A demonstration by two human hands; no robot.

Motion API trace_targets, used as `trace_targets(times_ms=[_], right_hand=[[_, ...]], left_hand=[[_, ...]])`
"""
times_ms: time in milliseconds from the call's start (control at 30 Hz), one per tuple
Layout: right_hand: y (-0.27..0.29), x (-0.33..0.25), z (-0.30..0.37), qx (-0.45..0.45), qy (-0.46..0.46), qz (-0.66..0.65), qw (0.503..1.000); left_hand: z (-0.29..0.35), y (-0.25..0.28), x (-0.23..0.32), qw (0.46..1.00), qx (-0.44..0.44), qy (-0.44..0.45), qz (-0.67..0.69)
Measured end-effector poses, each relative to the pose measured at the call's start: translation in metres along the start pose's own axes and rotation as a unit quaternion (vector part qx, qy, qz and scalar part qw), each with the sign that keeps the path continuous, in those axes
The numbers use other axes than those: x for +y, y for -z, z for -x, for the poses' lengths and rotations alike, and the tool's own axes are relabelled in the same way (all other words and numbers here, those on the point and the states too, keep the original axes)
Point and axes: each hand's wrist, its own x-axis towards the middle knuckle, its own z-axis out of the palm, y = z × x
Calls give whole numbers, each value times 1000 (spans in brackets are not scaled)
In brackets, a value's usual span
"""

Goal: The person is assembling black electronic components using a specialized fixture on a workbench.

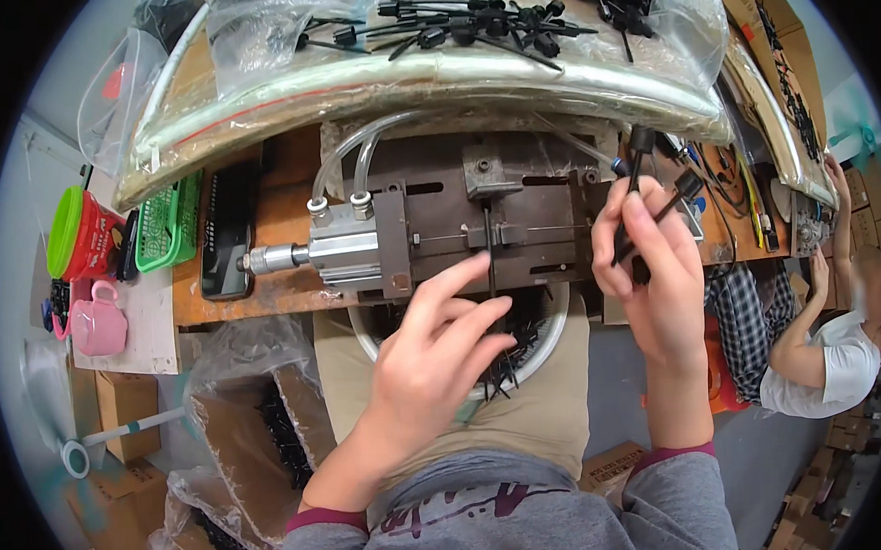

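Observation:
My right hand (651,251) is closed on two thin black stems with knobbed heads, black knob-ended rods (641,140), held above the right end of a dark metal clamping fixture (437,201). Another slim black rod (492,273) sits in the middle of the fixture, its lower end pointing toward me. Beside that rod is my left hand (434,354), fingers apart; the index fingertip is at the rod, though I cannot tell whether it touches. A silver pneumatic cylinder (346,248) with clear hoses forms the fixture's left end. Below, a round tub (561,334) on my lap holds more black rods.
Behind the fixture, a plastic-covered tray edge (432,74) borders a heap of black knob-ended rods (479,23). Left are a black phone-like device (225,230), green basket (168,223) and pink mug (98,319). Lined cartons (256,431) stand lower left. Another person (823,366) works at right.

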Motion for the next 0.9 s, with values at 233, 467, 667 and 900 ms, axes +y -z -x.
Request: trace_targets(times_ms=[233,467,667,900], right_hand=[[6,-5,25,-38,27,195,980],[20,-4,25,-44,133,357,924],[22,5,22,-143,205,431,867],[21,7,25,23,169,396,902]], left_hand=[[-8,-19,-12,962,-53,-107,-244],[-14,-13,-16,966,-65,-101,-228],[-14,5,1,895,-121,188,386],[-9,11,2,991,-57,0,122]])
